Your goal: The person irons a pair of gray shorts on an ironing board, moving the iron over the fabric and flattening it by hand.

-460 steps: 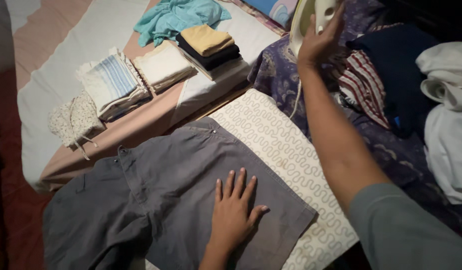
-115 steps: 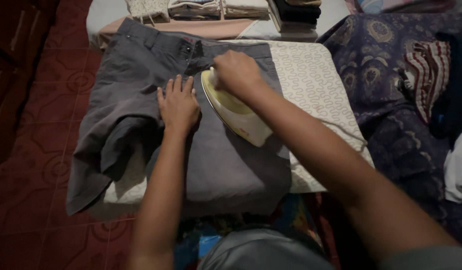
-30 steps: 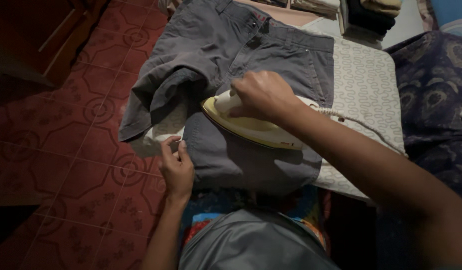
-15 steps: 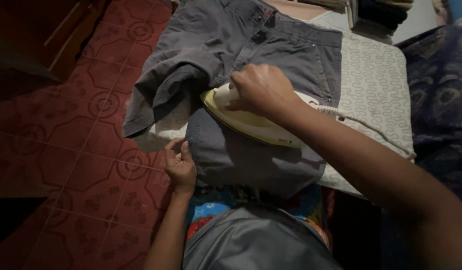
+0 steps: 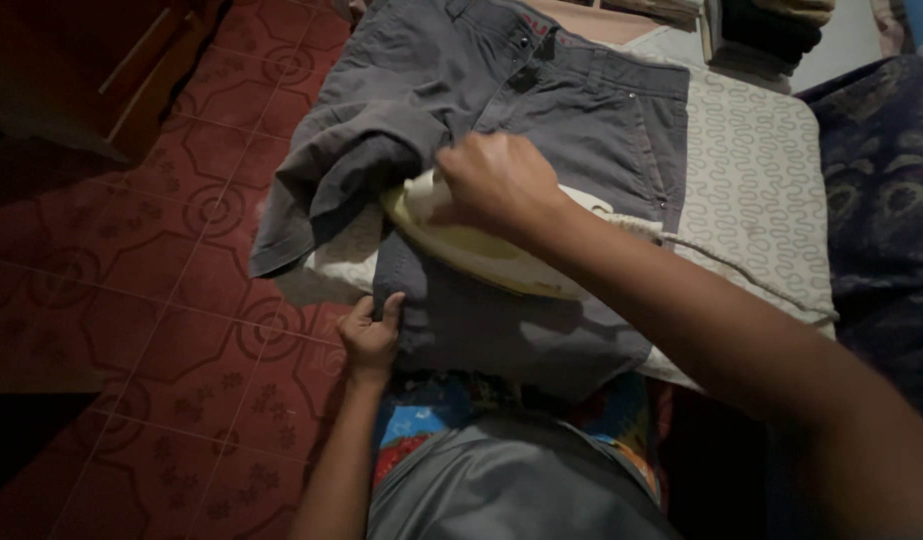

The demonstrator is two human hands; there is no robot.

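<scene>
While red patterned floor tiles (image 5: 151,260) fill the space to the left of both hands, a padded ironing board (image 5: 756,190) with a pale squiggle-print cover spreads beyond and to the right of the right hand (image 5: 491,180). Over that board lie grey shorts (image 5: 541,110), waistband at the far end; one leg is bunched and hangs off the edge just left of the right hand, the other lies flat beneath it and reaches toward the person's body. To the right of the right forearm sits a dark purple patterned cloth (image 5: 881,200). Past the far end of the board, well beyond the right hand, a stack of folded clothes (image 5: 761,20) shows only partly. Under the right hand rests a pale yellow iron (image 5: 471,245), soleplate down on the flat leg, nose pointing left; the hand is closed around its handle. A white cord (image 5: 721,265) trails from the iron's back along the right forearm. Nearer the person, below the iron, the left hand (image 5: 371,335) pinches the left edge of the flat leg near its hem, thumb on top and fingers curled under the cloth.
</scene>
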